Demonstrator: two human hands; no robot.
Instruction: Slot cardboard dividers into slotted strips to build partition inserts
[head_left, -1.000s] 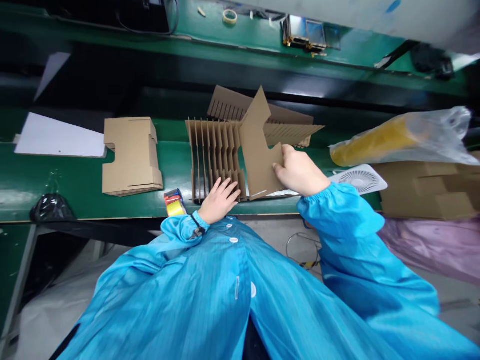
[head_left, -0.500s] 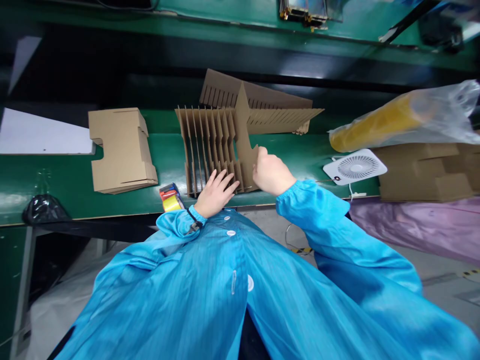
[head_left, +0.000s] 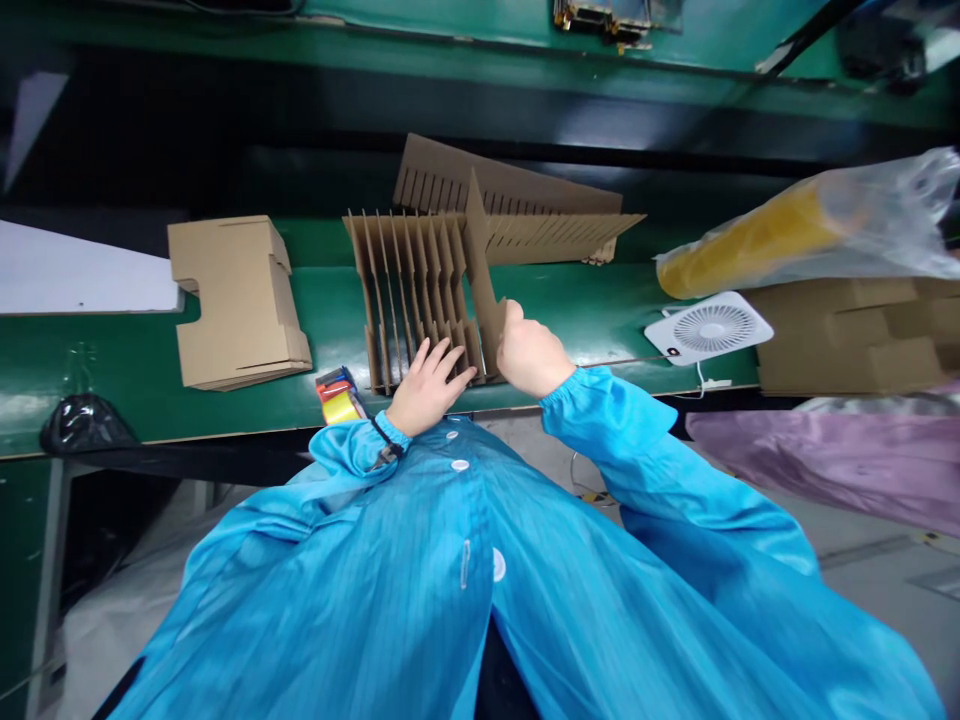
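Observation:
A slotted cardboard divider grid (head_left: 409, 250) stands on the green bench in front of me, with several upright cross pieces in its left part. My left hand (head_left: 430, 385) lies with fingers spread on the near edge of the grid. My right hand (head_left: 531, 350) is closed on the near end of a cardboard divider (head_left: 481, 270), the rightmost cross piece, which stands upright across the slotted strips. Bare slots run along the long strip (head_left: 566, 235) to the right. Behind it leans another slotted cardboard strip (head_left: 510, 175).
To the left lie a stack of notched cardboard pieces (head_left: 232, 310) and coloured tape rolls (head_left: 340, 398). A white fan (head_left: 712, 330) with a cable, a yellow roll in plastic (head_left: 757, 235) and cardboard boxes (head_left: 847, 340) are on the right. A green shelf (head_left: 420, 20) runs above.
My right hand has moved slightly left and down with the divider, which now stands closer to the other cross pieces. My left hand stays spread on the grid.

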